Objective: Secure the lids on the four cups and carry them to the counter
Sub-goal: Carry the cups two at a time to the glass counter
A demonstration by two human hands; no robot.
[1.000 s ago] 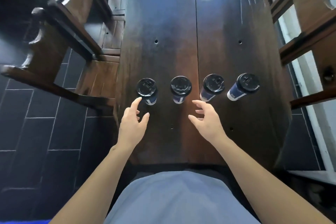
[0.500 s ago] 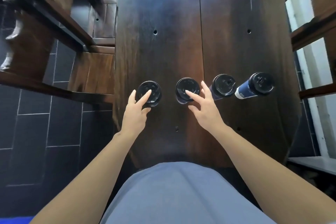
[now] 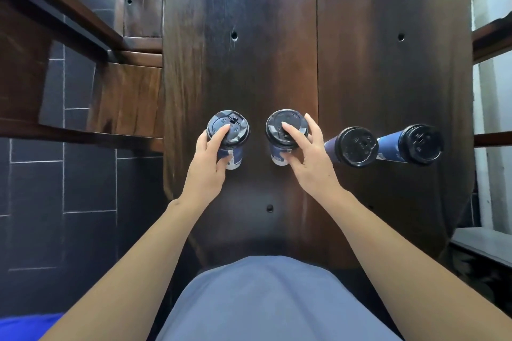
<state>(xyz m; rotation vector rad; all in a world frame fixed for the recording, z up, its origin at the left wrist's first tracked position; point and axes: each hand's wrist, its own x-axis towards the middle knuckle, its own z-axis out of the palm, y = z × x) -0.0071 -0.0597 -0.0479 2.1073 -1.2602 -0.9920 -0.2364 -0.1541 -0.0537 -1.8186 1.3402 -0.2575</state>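
Likely café or eatery; long dark wooden table (image 3: 277,36); carved wooden chairs (image 3: 55,36) alongside; dark tiled floor (image 3: 83,188); four lidded takeaway cups (image 3: 354,147) in row.

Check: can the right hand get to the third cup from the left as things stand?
Probably yes. The right hand is gripping the second cup, so it must let go first; the third cup stands just beside it with nothing between.

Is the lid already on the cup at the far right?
On. The black lid covers the rightmost cup; whether it is pressed tight cannot be told.
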